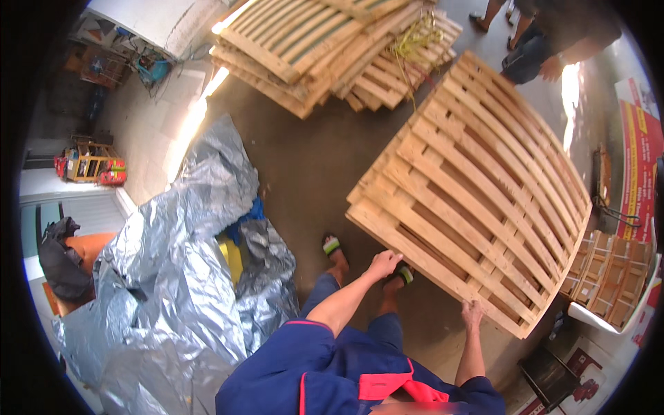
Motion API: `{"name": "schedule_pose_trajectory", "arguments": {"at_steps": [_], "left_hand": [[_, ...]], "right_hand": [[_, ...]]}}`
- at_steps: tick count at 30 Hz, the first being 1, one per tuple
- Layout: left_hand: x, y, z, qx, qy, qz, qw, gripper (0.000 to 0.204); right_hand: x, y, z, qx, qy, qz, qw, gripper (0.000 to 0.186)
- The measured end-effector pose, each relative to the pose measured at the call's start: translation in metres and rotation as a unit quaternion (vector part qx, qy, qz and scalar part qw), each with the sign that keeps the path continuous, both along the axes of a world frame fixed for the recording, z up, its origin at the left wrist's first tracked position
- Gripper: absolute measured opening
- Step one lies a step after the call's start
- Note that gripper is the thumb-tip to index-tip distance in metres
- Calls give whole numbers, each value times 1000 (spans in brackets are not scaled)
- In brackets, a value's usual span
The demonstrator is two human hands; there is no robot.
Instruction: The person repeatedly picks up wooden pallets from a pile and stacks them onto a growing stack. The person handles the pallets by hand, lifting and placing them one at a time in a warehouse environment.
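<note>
A large slatted wooden pallet (pixel 470 194), lifted at a slant, fills the right half of the view. My left hand (pixel 384 264) grips its near edge left of centre, fingers closed on the wood. Farther right along that edge, my right hand (pixel 472 311) also holds it, with the fingers partly hidden. At the far side of the pallet stands another person (pixel 567 31) in dark clothes, one hand (pixel 551 68) showing beside its upper edge; whether it touches the wood I cannot tell.
Stacked pallets (pixel 263 41) with yellow strapping (pixel 415 38) stand at the back. A crumpled silver tarp (pixel 166 263) lies to my left. Bundled cartons (pixel 602 273) and a red-yellow sign (pixel 633 159) are at the right; a wooden crate (pixel 90 162) sits at the left wall.
</note>
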State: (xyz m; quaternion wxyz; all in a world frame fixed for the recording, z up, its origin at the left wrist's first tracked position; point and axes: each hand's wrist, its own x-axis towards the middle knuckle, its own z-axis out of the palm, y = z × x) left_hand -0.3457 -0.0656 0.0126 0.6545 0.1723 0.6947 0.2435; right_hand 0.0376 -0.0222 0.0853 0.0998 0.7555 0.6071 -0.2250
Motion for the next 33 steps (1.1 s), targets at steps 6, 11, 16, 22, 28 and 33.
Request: {"name": "schedule_pose_trajectory", "arguments": {"at_steps": [6,11,16,22,28,33], "left_hand": [[-175,-72,-23,63,200,-19,977,30],[-378,-171,11,12,178,441,880,31],[-449,-274,7,-2,204,642,739,37],[-383,-346,-19,-222,197,415,860,34],[-350,-297,1,-249,63,495,830,29],[-437,-206,24,-186,79,438,876,28]], "right_hand": [[-141,12,-21,-146,82,113,979,46],[-261,80,-57,-115,174,212,955,48],[-386,162,-70,-143,110,296,938,50],[-570,225,-96,-120,149,366,911,49],[-720,255,-109,-116,69,372,918,53],[-851,276,-109,-55,74,342,935,73]]}}
